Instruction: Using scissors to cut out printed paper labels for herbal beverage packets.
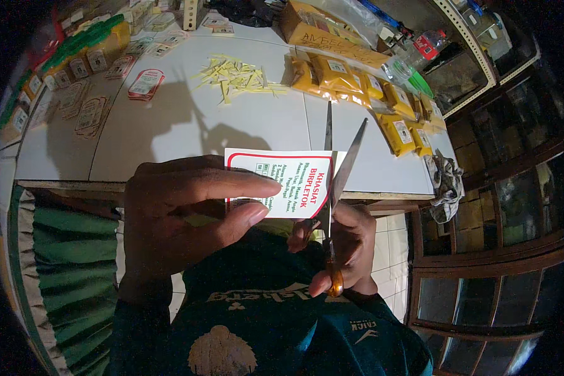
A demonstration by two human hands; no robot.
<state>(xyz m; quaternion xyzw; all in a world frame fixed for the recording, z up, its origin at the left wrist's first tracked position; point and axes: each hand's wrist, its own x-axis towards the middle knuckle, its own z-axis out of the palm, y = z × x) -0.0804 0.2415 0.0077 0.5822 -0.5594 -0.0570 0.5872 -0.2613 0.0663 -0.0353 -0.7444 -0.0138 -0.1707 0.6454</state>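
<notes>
My left hand (188, 207) grips a white printed label (301, 169) with a red border, index finger and thumb lying over its face. My right hand (348, 244) holds scissors (344, 178) with amber handles, their steel blades spread apart and pointing away from me, crossing the label's right edge. Beyond them on the white worktable (156, 138) lies a loose pile of thin pale-yellow paper strips (225, 78).
Several yellow pouches (398, 135) and a cardboard box (307, 28) line the table's right. Label stacks (145, 83) and green-topped packs (97, 59) stand at the left. A rag (446, 188) hangs at the right corner, beside a glass-fronted wooden cabinet (482, 238). A green curtain (66, 263) hangs below left.
</notes>
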